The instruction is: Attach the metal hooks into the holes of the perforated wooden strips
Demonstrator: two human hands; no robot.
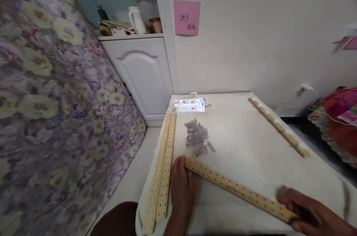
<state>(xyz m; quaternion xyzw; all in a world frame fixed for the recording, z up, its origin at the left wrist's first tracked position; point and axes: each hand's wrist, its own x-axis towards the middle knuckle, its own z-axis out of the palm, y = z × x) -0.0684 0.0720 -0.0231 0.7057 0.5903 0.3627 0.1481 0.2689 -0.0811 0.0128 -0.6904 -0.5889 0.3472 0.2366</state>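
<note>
A wooden strip [237, 188] with rows of small holes lies slantwise across the near part of the table. My left hand [182, 186] is closed round its far left end. At the near right end my right hand [312, 212] grips the strip, its fingers partly blurred. Whether the blur at its fingertips is a finger or a small thing, I cannot tell. Just beyond my left hand lies a pile of small clear packets [196, 135] with metal bits inside. Two more perforated strips [164, 161] lie side by side left of that hand.
Along the table's right edge lies another strip [267, 117] bearing several whitish pieces. Clear blister packs [189, 104] rest at the back left of the pale-covered table [228, 128]. A wall stands behind, a white cabinet [142, 76] and flowered curtain [64, 91] to the left.
</note>
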